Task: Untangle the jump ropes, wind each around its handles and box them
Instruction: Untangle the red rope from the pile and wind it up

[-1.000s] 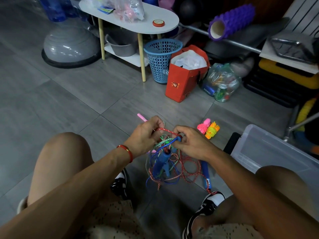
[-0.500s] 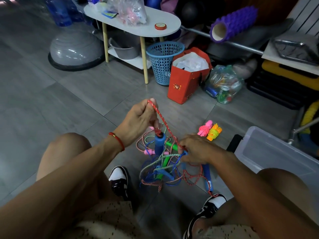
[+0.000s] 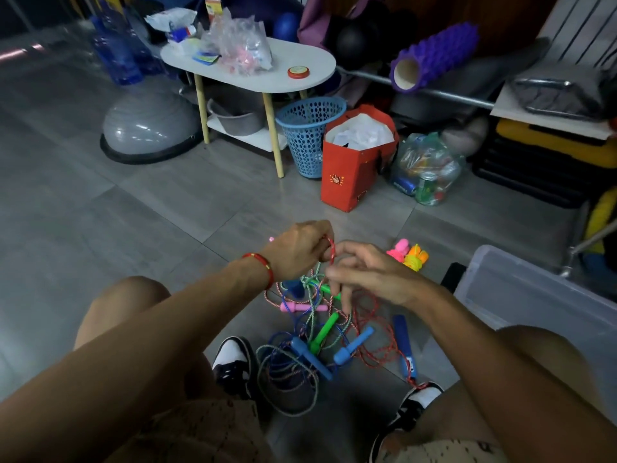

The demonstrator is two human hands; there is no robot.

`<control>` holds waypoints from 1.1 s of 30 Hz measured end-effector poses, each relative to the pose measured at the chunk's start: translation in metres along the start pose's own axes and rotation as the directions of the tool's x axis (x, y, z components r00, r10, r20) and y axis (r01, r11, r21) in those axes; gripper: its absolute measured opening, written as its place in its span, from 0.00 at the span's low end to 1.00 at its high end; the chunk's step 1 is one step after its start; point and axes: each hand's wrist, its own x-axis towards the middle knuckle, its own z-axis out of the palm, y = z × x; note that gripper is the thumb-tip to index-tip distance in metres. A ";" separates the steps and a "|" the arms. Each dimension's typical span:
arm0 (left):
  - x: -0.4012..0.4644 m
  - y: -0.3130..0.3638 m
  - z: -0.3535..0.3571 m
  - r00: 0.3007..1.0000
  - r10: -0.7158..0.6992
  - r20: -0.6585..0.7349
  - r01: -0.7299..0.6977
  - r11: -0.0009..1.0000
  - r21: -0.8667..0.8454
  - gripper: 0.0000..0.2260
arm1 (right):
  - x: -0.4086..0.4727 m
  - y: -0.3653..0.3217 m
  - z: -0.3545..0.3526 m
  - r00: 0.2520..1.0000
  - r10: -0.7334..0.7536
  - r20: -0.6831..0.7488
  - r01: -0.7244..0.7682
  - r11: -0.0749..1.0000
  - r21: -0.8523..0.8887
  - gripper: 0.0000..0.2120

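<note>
The job looked barely under way. Two small wound bundles, one pink (image 3: 398,250) and one yellow-orange (image 3: 416,259), lay side by side on the grey tiled floor (image 3: 100,208) at about two o'clock from the hands, apparently finished ropes not yet boxed. Everything else was a knot of red-speckled, green-white and blue cords (image 3: 314,329) between the person's feet, with loose plastic handles in it: a pink one (image 3: 300,308), a green one (image 3: 324,332) and several blue ones (image 3: 354,345). The left hand (image 3: 297,250) pinched a loop of the red-speckled cord (image 3: 331,250) and held it up above the heap; the right hand (image 3: 370,279), just beside it at three o'clock, had its fingers spread and loosely bent over the tangle, and I could not tell whether they held a strand. The clear plastic storage box (image 3: 521,295) stood at three o'clock, and what showed of its inside held no rope. Further off at twelve o'clock, a blue mesh basket (image 3: 309,135) and a red paper bag (image 3: 354,168) stuffed with white wrapping stood together.
</note>
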 end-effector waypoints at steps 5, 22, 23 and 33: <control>-0.012 -0.005 0.012 0.999 -0.006 0.043 0.008 0.998 -0.059 0.04 | -0.001 0.005 -0.003 0.961 -0.076 -0.267 -0.020 0.941 -0.337 0.18; -0.030 -0.042 0.025 0.840 -0.293 0.456 0.500 0.744 -0.444 0.13 | 0.018 0.015 -0.088 0.718 -0.069 -0.692 -0.108 0.972 -0.208 0.18; -0.027 -0.045 0.024 0.831 -0.337 0.442 0.540 0.680 -0.497 0.12 | 0.026 0.022 -0.097 0.735 -0.058 -0.675 -0.218 0.923 -0.317 0.18; -0.001 -0.042 0.093 0.626 -0.444 0.640 0.753 0.134 -0.644 0.03 | 0.003 0.262 -0.005 0.468 0.715 -0.520 -0.873 0.468 -0.142 0.13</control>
